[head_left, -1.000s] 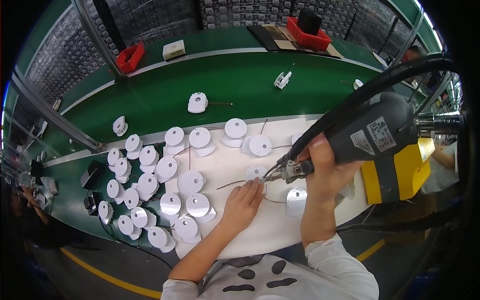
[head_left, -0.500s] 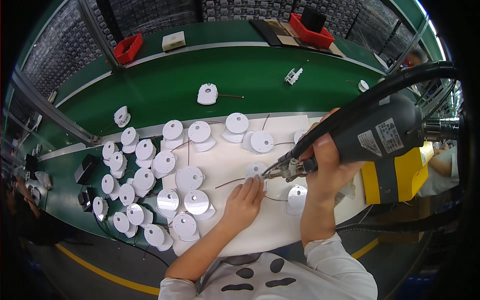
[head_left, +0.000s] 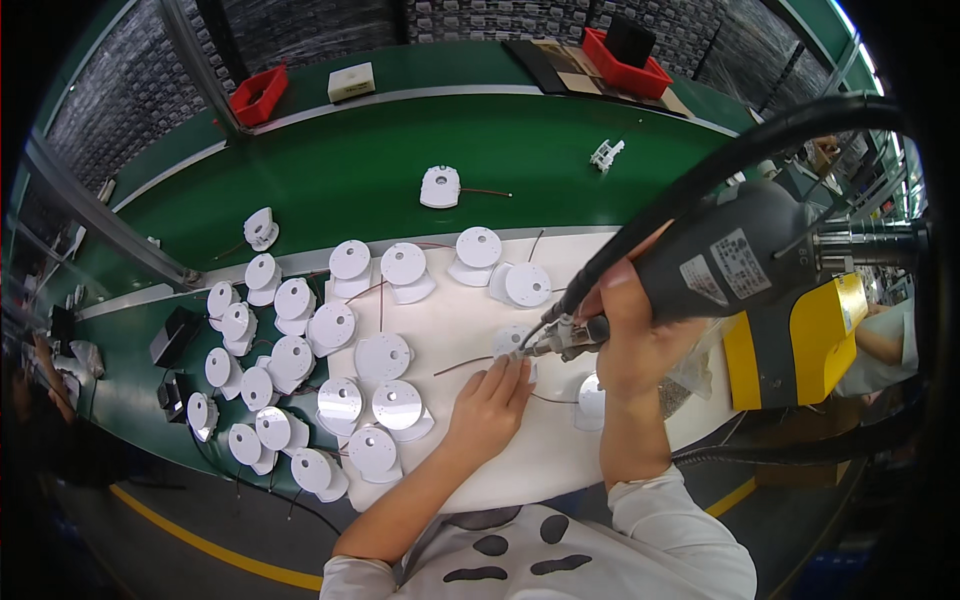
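My right hand [head_left: 640, 335] is wrapped round the front of a bulky dark grey power screwdriver [head_left: 725, 265], whose thin metal nose slants down and left. The nose tip meets, or nearly meets, a white round plastic part [head_left: 512, 340] on the pale work board. My left hand [head_left: 490, 400] presses its fingertips together against that part's near edge, steadying it; what is under the fingertips is hidden. A brown wire runs leftward from the part. Another white round part [head_left: 590, 405] lies beside my right wrist, partly covered by it.
Several white round parts with wires stand on the board's left and on the green bench. Behind runs a green conveyor [head_left: 340, 165] with scattered white pieces. A yellow machine body [head_left: 840, 335] stands right; a thick black hose [head_left: 740, 170] arches above. Red bins [head_left: 258, 95] sit at the back.
The screwdriver's body and my right hand have shifted left a little, its nose staying at the same part. White pieces on the conveyor have travelled right. My left hand has hardly moved.
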